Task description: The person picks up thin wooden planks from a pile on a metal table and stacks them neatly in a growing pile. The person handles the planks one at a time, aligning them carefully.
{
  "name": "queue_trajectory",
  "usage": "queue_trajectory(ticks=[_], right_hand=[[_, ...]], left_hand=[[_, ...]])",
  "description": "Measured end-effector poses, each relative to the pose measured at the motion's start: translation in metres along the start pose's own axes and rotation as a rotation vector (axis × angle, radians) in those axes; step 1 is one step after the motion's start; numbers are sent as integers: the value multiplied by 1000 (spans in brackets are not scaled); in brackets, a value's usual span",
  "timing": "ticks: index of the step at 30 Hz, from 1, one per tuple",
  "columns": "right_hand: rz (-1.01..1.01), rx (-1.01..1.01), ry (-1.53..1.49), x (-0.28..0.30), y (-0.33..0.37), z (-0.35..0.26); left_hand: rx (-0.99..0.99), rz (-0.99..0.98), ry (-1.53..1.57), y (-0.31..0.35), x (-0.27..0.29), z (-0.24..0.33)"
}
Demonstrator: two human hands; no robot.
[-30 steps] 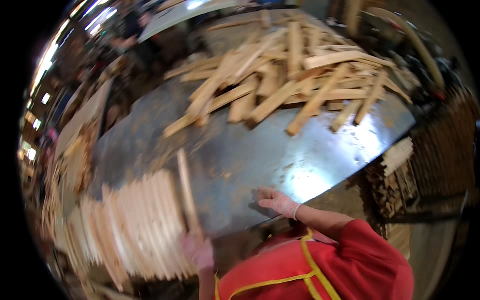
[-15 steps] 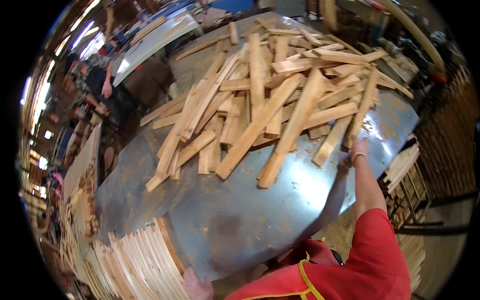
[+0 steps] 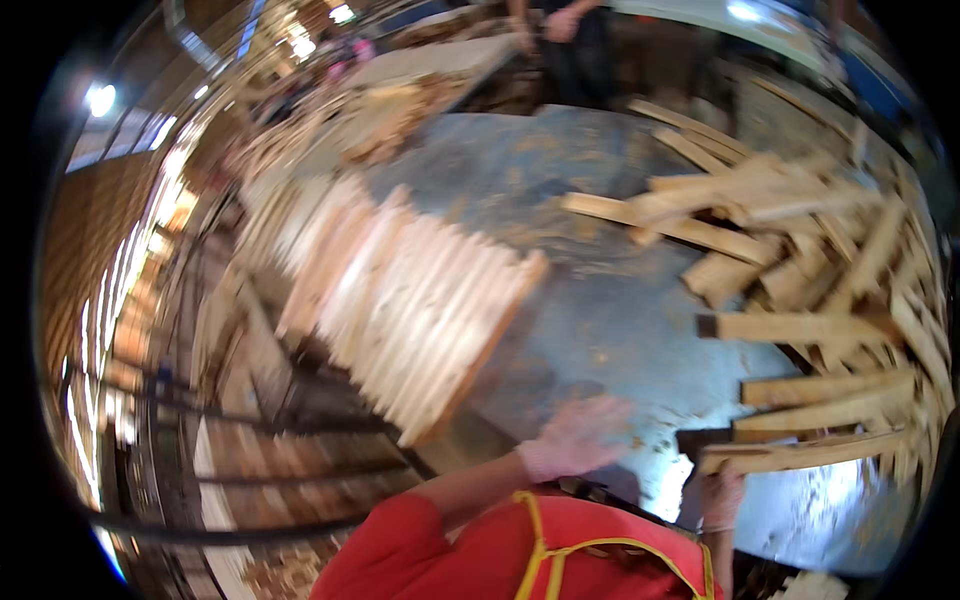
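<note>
My right hand [image 3: 722, 497], in a pale glove, grips the near end of a wooden slat [image 3: 800, 455] at the edge of a loose pile. The slat lies roughly level across the view, its far end among the other pieces. Over the metal tabletop, my left hand [image 3: 580, 437] reaches out with its fingers extended and nothing visible in them; motion blurs it. It is between the held slat and a row of slats [image 3: 430, 300] packed side by side at the table's left edge.
The jumbled slat pile [image 3: 800, 240] covers the right of the metal table [image 3: 600, 330]. Black metal bars [image 3: 290, 425] run at the lower left, by stacked wood. Across the table stands another person [image 3: 575, 50]. More wood [image 3: 400, 110] lies at the far left.
The view has swung left, bringing the packed row toward the middle. My left hand has left the row's end and is out over the table. My right hand stays at the slat pile.
</note>
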State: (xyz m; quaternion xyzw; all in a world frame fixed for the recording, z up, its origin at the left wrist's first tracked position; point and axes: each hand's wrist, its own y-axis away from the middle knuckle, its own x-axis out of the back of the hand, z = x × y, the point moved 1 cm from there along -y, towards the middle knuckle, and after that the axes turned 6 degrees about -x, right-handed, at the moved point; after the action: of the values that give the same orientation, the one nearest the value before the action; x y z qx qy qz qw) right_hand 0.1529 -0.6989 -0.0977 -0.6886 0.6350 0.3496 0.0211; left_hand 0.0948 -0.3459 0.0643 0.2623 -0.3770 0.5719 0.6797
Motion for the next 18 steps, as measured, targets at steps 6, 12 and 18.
queue_trajectory(ticks=[6, 12, 18], right_hand=[[-647, -404, 205, -265, 52, 70], [-437, -269, 488, -322, 14, 87], [-323, -296, 755, -295, 12, 122]], left_hand=[[427, 87, 467, 5, 71, -22], [741, 458, 201, 132, 212, -212], [999, 434, -145, 260, 294, -358]])
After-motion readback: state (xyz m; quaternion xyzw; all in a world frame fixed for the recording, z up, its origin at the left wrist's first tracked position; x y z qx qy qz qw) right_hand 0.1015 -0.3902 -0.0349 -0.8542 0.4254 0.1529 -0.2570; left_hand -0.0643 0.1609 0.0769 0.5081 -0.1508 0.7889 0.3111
